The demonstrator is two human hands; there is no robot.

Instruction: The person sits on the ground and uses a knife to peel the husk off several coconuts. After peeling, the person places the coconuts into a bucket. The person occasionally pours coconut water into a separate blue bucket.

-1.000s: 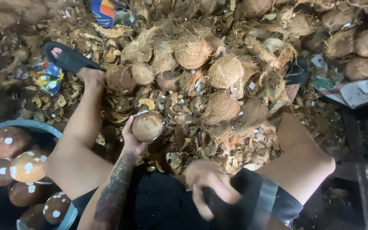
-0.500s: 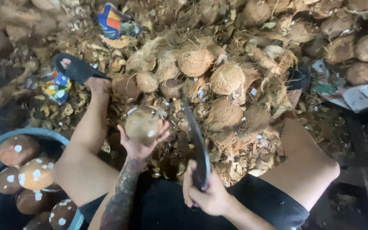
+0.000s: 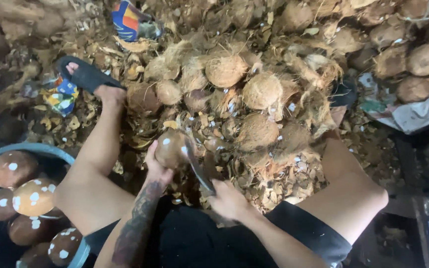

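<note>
The blade point(image 3: 198, 166) in the right hand point(image 3: 229, 201), raised upright half a second ago, now meets the coconut point(image 3: 171, 148), itself lower and nearer in the left hand point(image 3: 156, 166).

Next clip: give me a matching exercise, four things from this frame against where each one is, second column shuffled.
Things:
1. coconut
2. knife
3. blue tub
4. black sandal

Places:
A. on the foot stretched out at upper left
B. in the left hand
C. lower left, holding peeled coconuts
D. in the right hand, blade at the coconut

Pairs: 1-B, 2-D, 3-C, 4-A
</note>
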